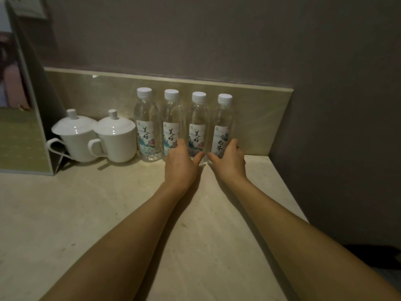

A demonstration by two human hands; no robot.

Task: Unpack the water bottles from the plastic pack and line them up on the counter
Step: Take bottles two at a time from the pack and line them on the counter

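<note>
Four water bottles stand in a row on the counter, by the back wall. Left hand cups the second and third bottle, right hand cups the last. Two white cups sit beside.

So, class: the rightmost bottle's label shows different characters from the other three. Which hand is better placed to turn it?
The right hand: it is already at the base of the rightmost bottle, while the left hand sits by the two bottles beside it.
</note>
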